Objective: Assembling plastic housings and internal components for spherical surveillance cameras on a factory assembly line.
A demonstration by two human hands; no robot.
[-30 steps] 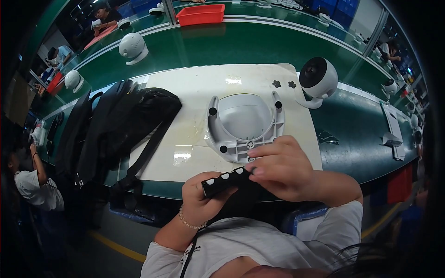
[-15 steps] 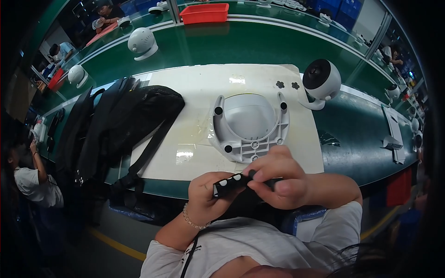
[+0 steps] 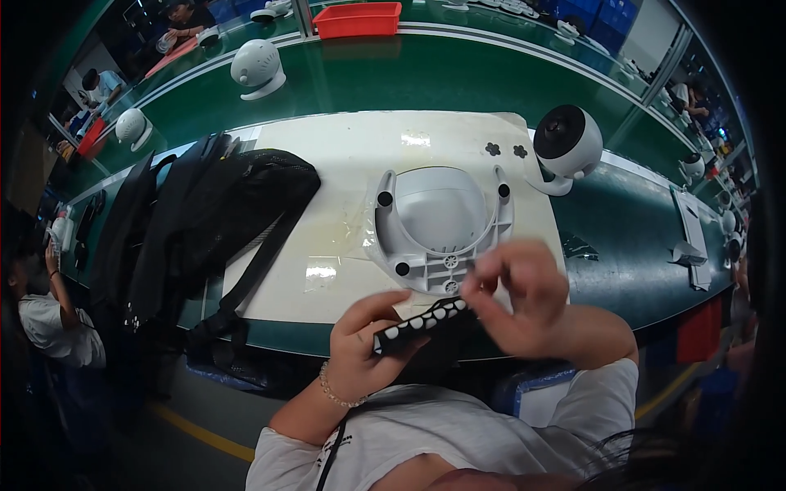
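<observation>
My left hand (image 3: 366,344) is closed around a folded black sheet (image 3: 426,322) with rows of white round spots. Just right of it my right hand (image 3: 524,295), blurred by motion, pinches a small black pad (image 3: 470,265) at its fingertips, close to the base's near edge. The white plastic base (image 3: 434,274) lies underside up on the mat, curved round a smooth rounded shell (image 3: 442,206). Three black round pads show on it: one on the left arm (image 3: 385,199), one on the right arm (image 3: 503,191), one at lower left (image 3: 402,268). My right hand hides the base's lower right.
A cream mat (image 3: 344,135) covers the green bench. Black mesh bags with straps (image 3: 246,196) lie at left. A white round device with a black front (image 3: 569,139) stands at right, near two dark flower-shaped pieces (image 3: 506,150). A red tray (image 3: 358,20) sits behind; other people work beyond.
My right hand has come away from the black sheet, moving up and right toward the base. More of the sheet's white spots show now. My left hand stays in place, its thumb or finger raised.
</observation>
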